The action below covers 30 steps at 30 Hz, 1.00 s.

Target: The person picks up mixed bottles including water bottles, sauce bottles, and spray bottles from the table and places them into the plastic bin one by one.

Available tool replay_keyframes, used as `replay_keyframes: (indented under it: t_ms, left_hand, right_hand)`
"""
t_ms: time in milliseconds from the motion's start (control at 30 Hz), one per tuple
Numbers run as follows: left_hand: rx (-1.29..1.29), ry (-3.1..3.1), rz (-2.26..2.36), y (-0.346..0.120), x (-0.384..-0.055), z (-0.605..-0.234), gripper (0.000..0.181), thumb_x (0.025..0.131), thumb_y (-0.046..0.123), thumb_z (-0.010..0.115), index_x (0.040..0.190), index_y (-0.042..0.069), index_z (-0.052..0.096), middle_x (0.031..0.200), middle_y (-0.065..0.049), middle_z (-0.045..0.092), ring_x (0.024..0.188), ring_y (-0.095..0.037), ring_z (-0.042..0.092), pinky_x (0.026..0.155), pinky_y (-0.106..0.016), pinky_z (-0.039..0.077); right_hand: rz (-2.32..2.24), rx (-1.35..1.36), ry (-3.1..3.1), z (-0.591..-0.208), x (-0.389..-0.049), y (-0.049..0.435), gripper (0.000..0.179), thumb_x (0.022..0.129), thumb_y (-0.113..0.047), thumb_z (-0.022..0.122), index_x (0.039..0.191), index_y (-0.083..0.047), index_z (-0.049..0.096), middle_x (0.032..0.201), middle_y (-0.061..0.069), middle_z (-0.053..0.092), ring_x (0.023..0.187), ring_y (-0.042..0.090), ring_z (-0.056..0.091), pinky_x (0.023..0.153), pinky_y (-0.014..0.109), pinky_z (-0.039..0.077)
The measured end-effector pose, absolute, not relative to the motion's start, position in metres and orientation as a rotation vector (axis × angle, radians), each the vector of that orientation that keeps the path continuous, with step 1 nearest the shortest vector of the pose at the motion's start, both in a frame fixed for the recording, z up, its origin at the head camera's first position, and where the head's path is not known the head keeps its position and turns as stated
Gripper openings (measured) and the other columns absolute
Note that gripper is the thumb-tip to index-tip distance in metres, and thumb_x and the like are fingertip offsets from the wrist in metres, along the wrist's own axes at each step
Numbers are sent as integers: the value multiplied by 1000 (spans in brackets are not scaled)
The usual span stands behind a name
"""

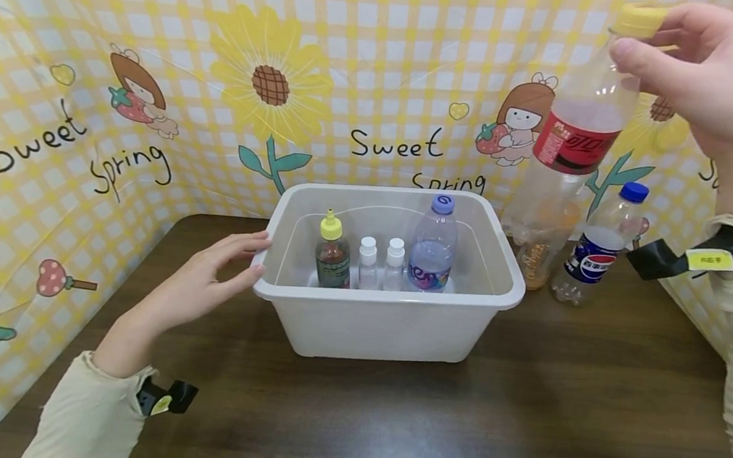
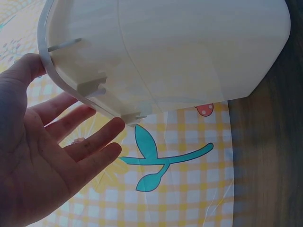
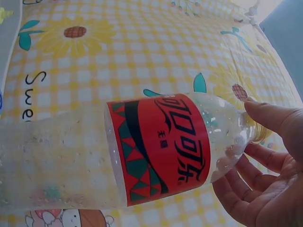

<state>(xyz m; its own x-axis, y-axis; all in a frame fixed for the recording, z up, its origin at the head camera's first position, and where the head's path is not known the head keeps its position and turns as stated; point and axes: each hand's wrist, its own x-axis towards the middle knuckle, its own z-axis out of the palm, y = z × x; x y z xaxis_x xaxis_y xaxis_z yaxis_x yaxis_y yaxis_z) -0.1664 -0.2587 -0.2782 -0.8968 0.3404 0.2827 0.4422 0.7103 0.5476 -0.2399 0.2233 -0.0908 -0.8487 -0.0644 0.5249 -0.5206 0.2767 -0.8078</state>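
My right hand (image 1: 719, 82) grips a large clear soda bottle (image 1: 573, 142) by its neck, just under the yellow cap (image 1: 638, 20). Raised right of the bin, the bottle tilts with its base toward the lower left. Its red label (image 3: 161, 146) fills the middle of the right wrist view. At the left end of a white plastic bin (image 1: 371, 327), my left hand (image 1: 194, 290) rests its extended fingertips and thumb against the rim. Inside stand a dark bottle with a yellow nozzle cap (image 1: 333, 259), two small white-capped bottles (image 1: 394, 264) and a purple-capped bottle (image 1: 433, 253).
Right of the bin, a blue-capped bottle (image 1: 593, 256) stands on the dark wooden table (image 1: 382, 427). An orange-tinted bottle (image 1: 536, 266) shows partly behind the raised bottle's base. A yellow checked cloth (image 1: 380, 77) hangs behind and along both sides.
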Motion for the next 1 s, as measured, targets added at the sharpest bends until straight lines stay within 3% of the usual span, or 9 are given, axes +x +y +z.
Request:
replay_keyframes:
  t_ms: [67,167,300,567,800,933,1000]
  left_hand:
    - [-639,-2754,-949,-259,-166,-278,42,95,23,54,134,7,49,146,-13,40,122,-37,50,98,-53,41]
    - [-629,-2761,-941,-260,-166,-278,43,95,24,54,134,8,49,146,-11,40,123,-36,50,98,-52,41]
    - [-631,-2756,-936,-260,-167,-279,42,95,24,54,134,8,48,146,-11,40,123,-35,50,97,-51,41]
    - [-629,-2754,-923,-260,-167,-279,42,95,24,54,134,8,49,146,-11,41,122,-34,51,98,-49,40]
    - [-616,-2760,-915,-262,-169,-281,44,95,25,54,134,7,48,146,-11,40,122,-34,51,98,-50,41]
    - [-624,-2752,-924,-261,-168,-280,43,95,25,54,134,8,49,146,-12,40,122,-35,51,98,-52,41]
    - [-628,-2749,-934,-260,-168,-279,43,95,25,54,134,8,49,146,-12,40,122,-36,51,98,-53,40]
  right_hand:
    - [1641,534,-2174,-90,-240,218,17,83,-10,69,100,-13,65,85,-9,67,66,5,62,40,24,23]
    - [1761,640,-2109,-92,-243,208,16,82,-6,69,97,-8,65,85,-4,68,71,7,63,46,15,34]
    - [1897,801,-2005,-97,-246,195,15,81,0,68,95,-1,65,85,3,67,74,12,61,71,16,50]
    - [1750,740,-2211,-103,-246,173,17,84,-10,68,101,-10,64,92,-3,65,80,9,60,74,16,47]
    - [1527,758,-2403,-110,-246,151,12,87,-19,65,98,-15,63,88,-8,63,78,8,56,66,21,43]
    - [1457,757,-2500,-114,-248,139,19,86,-25,67,102,-17,62,94,-10,62,89,7,56,75,22,42]
    - [1441,777,-2539,-115,-248,134,20,86,-26,67,102,-15,61,95,-8,62,87,7,57,74,23,43]
